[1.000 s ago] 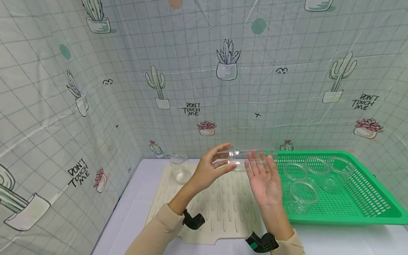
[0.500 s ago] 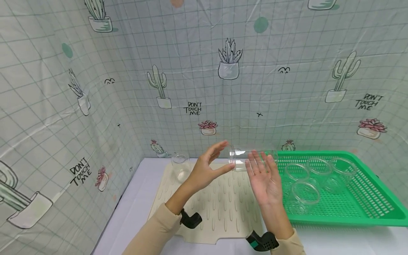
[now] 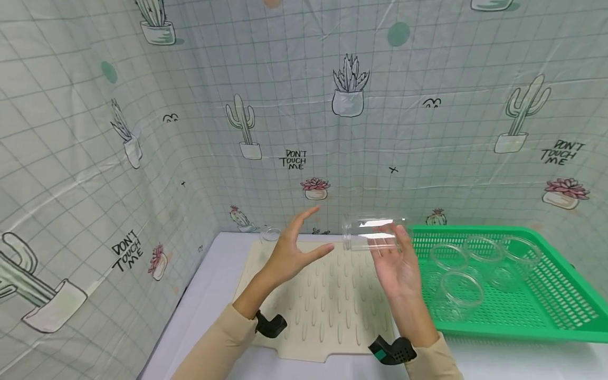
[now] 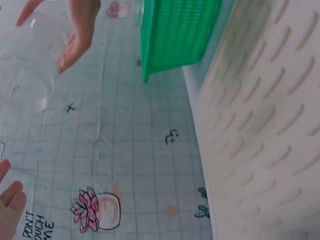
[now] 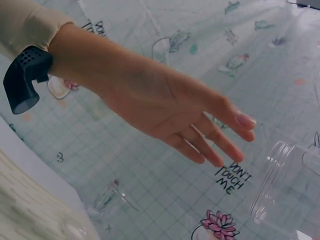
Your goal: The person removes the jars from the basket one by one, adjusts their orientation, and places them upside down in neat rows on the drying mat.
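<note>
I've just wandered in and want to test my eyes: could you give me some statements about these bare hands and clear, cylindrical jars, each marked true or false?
1. The right hand holds a clear, cylindrical jar lying sideways. True.
2. The left hand also grips that jar. False: its fingers are apart from the jar.
3. A green, perforated plastic basket stands to the right of a cream, ridged mat. True.
4. The basket contains no jars. False: several clear jars stand in it.
5. Only one wrist wears a black device. False: each wrist has one.
6. The pale, gridded backdrop is printed with potted plants. True.
</note>
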The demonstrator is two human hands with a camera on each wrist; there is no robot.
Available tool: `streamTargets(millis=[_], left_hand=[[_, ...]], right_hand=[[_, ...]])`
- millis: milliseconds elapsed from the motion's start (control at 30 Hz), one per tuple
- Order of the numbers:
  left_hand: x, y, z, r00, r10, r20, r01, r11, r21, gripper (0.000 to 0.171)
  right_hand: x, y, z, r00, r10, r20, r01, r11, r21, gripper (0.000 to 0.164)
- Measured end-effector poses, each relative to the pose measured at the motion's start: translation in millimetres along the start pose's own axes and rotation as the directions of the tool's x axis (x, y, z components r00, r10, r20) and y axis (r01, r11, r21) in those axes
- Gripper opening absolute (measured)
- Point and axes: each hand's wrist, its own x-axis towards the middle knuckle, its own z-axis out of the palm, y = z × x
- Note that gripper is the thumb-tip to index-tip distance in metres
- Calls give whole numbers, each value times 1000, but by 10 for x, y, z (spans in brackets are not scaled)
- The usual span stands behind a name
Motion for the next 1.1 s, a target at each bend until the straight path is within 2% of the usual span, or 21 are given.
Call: streamTargets(millis=[100,300,400,667,900,1100], left_hand=[[-25,-51,-66,1000,1,-22,0,1000,28,81],[-100,-182,-193,998,-6,-69,10,998,66,85],[-147,-265,-250,996,-15,-83,22,996,83,88],[-348,-471,-386,990,-69,-120,87,984,153,91],[-517,-636,-466,981,-134,-143,160,970,185,94],[-658,-778,-494,979,-156,-130,182,956,229,96]], right_hand=[[43,33,-4,1000,14,-14,-14,1000,-24,47],[133,111,-19,998,39,-41,-43,994,-99,72],[173,153,-26,999,34,-30,-39,986,-162,74],[254,245,-42,997,40,-65,-52,981,-187,48],[331,312,-66,994,49,-98,-70,973,-219,44],[398,390,-62,992,14,-126,-47,964,-262,33]])
